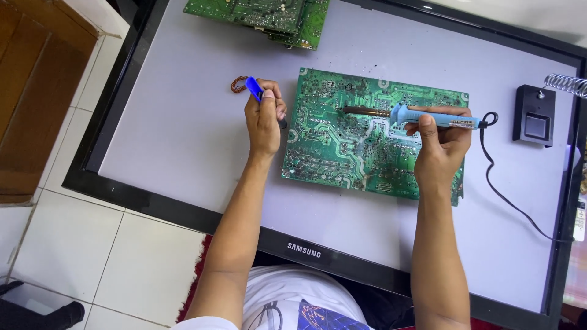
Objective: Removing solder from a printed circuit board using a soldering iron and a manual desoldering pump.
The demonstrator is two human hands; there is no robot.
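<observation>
A large green circuit board (342,146) lies solder side up on a pale grey panel. My right hand (443,143) grips a light blue soldering iron (431,116) held level, its dark tip (361,110) pointing left over the board's upper middle. My left hand (264,119) rests at the board's left edge, closed around a small blue tool (254,88). A coil of copper-coloured braid (238,84) sticks out past that tool. The iron's black cord (501,192) trails off to the right.
The panel (183,134) is a flat screen in a black frame (122,189), lying face up over a tiled floor. A second green board (269,18) sits at the top edge. A black iron stand (534,115) with a metal spring holder (565,84) is at right.
</observation>
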